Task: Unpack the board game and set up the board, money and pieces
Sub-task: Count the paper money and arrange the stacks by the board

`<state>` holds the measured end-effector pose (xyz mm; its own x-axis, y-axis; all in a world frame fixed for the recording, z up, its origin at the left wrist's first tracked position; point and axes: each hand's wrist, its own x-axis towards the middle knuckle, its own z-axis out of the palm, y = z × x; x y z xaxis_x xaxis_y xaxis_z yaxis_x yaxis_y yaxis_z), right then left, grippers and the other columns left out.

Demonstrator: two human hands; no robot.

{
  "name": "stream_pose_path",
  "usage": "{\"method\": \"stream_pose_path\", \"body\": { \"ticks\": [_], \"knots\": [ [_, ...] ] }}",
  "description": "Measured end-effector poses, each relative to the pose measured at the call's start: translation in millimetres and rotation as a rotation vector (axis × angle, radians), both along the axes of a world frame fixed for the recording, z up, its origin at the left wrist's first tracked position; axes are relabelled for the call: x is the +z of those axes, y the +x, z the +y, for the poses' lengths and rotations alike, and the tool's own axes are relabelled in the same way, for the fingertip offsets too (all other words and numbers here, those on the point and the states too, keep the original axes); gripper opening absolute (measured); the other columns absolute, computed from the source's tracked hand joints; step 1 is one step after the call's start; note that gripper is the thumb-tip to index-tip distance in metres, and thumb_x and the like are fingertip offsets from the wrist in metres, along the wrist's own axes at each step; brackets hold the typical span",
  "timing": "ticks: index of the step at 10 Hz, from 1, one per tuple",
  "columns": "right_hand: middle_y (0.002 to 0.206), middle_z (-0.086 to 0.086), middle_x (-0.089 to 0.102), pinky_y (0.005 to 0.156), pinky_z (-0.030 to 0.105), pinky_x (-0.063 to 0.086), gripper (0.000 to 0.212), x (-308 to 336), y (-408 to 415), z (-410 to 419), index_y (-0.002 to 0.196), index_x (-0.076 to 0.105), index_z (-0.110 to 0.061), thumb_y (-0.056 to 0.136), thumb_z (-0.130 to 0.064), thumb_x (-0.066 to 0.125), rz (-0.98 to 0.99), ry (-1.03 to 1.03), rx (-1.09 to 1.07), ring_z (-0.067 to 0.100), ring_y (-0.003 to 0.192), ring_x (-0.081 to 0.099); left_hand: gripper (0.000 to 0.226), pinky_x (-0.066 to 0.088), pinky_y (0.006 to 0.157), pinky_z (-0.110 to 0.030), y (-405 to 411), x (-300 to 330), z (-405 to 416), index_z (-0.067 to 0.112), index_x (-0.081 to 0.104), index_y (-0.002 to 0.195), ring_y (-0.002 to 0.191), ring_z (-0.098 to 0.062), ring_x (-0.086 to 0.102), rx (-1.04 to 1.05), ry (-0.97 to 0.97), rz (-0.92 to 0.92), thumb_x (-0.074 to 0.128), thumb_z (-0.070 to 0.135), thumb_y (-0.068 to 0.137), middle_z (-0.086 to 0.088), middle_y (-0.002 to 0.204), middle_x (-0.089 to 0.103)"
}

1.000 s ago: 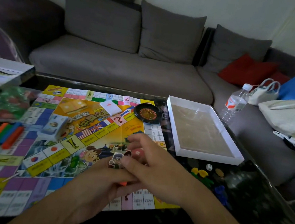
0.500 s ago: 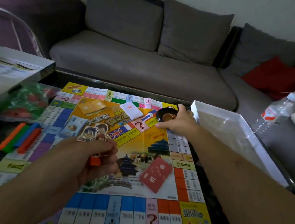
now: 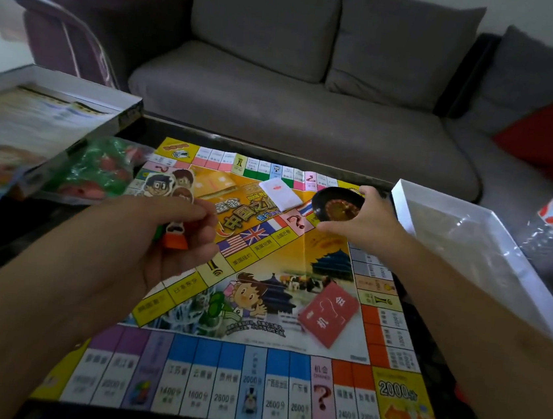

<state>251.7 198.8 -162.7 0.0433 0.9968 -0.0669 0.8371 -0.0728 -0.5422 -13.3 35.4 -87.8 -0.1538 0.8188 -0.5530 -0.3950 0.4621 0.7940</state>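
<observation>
With the left hand (image 3: 176,232) clutching the cardboard character pieces (image 3: 167,186) over the board (image 3: 256,310), the right hand (image 3: 364,216) grips the spinner wheel (image 3: 337,204) at the board's far edge and should lift it level.

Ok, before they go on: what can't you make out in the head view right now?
- Character pieces: the left hand hides their lower parts; count unclear.
- Roulette wheel: right hand covers its right rim.
- Open box: blurred, cut by left edge.
- Board print: too small.
</observation>
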Motion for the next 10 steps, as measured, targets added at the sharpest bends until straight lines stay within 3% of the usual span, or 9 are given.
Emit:
{"method": "stream_pose_path", "body": {
  "ticks": [1, 2, 3, 4, 5, 7, 8, 9, 10],
  "knots": [
    [0.137, -0.003, 0.045, 0.095, 0.032, 0.047, 0.115, 11, -24, -43, 0.151, 0.035, -0.028, 0.059, -0.055, 0.098, -0.007, 0.006, 0.15, 0.017, 0.123, 0.047, 0.022, 0.052, 0.038, -0.021, -17, -9, -12, -0.001, 0.066, 0.086, 0.046, -0.013, 0.067, 0.047, 0.132, -0.105, 0.054, 0.007, 0.103, -0.01, 0.065, 0.07],
    [0.135, -0.008, 0.05, 0.102, 0.04, 0.055, 0.118, 9, -45, -75, 0.144, 0.038, -0.038, 0.046, -0.067, 0.096, 0.031, -0.065, 0.252, 0.016, 0.124, 0.053, 0.02, 0.054, 0.039, -0.022, -26, -7, -17, 0.0, 0.069, 0.09, 0.045, -0.011, 0.067, 0.059, 0.145, -0.123, 0.056, 0.008, 0.102, -0.007, 0.061, 0.071],
    [0.138, -0.015, 0.04, 0.111, 0.04, 0.046, 0.118, 6, -69, -111, 0.148, 0.031, -0.039, 0.053, -0.064, 0.096, -0.003, -0.094, 0.356, 0.012, 0.13, 0.041, 0.02, 0.054, 0.041, -0.021, -26, 0, -26, -0.002, 0.068, 0.09, 0.046, -0.011, 0.068, 0.076, 0.168, -0.137, 0.055, 0.006, 0.103, -0.01, 0.067, 0.07],
    [0.153, -0.012, 0.029, 0.118, 0.047, 0.039, 0.127, -3, -88, -136, 0.158, 0.018, -0.036, 0.06, -0.065, 0.093, -0.034, -0.12, 0.411, 0.015, 0.143, 0.028, 0.019, 0.056, 0.043, -0.024, -27, -4, -32, -0.004, 0.067, 0.092, 0.049, -0.013, 0.07, 0.083, 0.163, -0.131, 0.055, 0.005, 0.103, -0.014, 0.08, 0.068],
    [0.157, -0.009, 0.028, 0.12, 0.05, 0.036, 0.126, -13, -95, -144, 0.159, 0.018, -0.034, 0.062, -0.07, 0.089, -0.077, -0.117, 0.431, 0.02, 0.147, 0.026, 0.02, 0.057, 0.042, -0.026, -23, -4, -34, -0.004, 0.066, 0.09, 0.047, -0.014, 0.069, 0.059, 0.15, -0.135, 0.053, 0.004, 0.103, -0.015, 0.08, 0.065],
    [0.171, -0.017, -0.005, 0.129, 0.055, 0.02, 0.139, -7, -91, -154, 0.164, -0.008, -0.038, 0.066, -0.074, 0.085, -0.071, -0.146, 0.478, 0.018, 0.16, -0.005, 0.023, 0.058, 0.045, -0.027, -18, -7, -36, -0.007, 0.068, 0.095, 0.055, -0.018, 0.074, 0.028, 0.138, -0.169, 0.052, 0.005, 0.105, -0.021, 0.087, 0.072],
    [0.153, -0.013, 0.03, 0.107, 0.028, 0.046, 0.092, 12, -82, -163, 0.159, 0.024, -0.033, 0.087, -0.047, 0.081, 0.099, -0.113, 0.392, 0.012, 0.142, 0.036, 0.021, 0.062, 0.052, -0.029, -9, -9, -40, -0.011, 0.069, 0.104, 0.067, -0.023, 0.078, -0.087, 0.133, -0.169, 0.054, 0.003, 0.104, -0.026, 0.095, 0.077],
    [0.129, -0.02, 0.06, 0.084, 0.021, 0.051, 0.037, 32, -70, -174, 0.129, 0.057, -0.039, 0.098, -0.022, 0.069, 0.32, -0.04, 0.23, 0.0, 0.115, 0.06, 0.02, 0.064, 0.061, -0.029, -1, -12, -43, -0.01, 0.069, 0.11, 0.084, -0.029, 0.08, -0.21, 0.138, -0.156, 0.057, 0.004, 0.102, -0.025, 0.099, 0.078],
    [0.109, -0.018, 0.071, 0.082, 0.026, 0.057, 0.024, 45, -61, -184, 0.11, 0.068, -0.037, 0.098, -0.016, 0.068, 0.468, 0.002, 0.168, -0.002, 0.101, 0.068, 0.02, 0.065, 0.065, -0.028, 7, -13, -47, -0.008, 0.071, 0.11, 0.089, -0.029, 0.079, -0.305, 0.149, -0.124, 0.062, 0.005, 0.099, -0.023, 0.101, 0.078]
  ]
}}
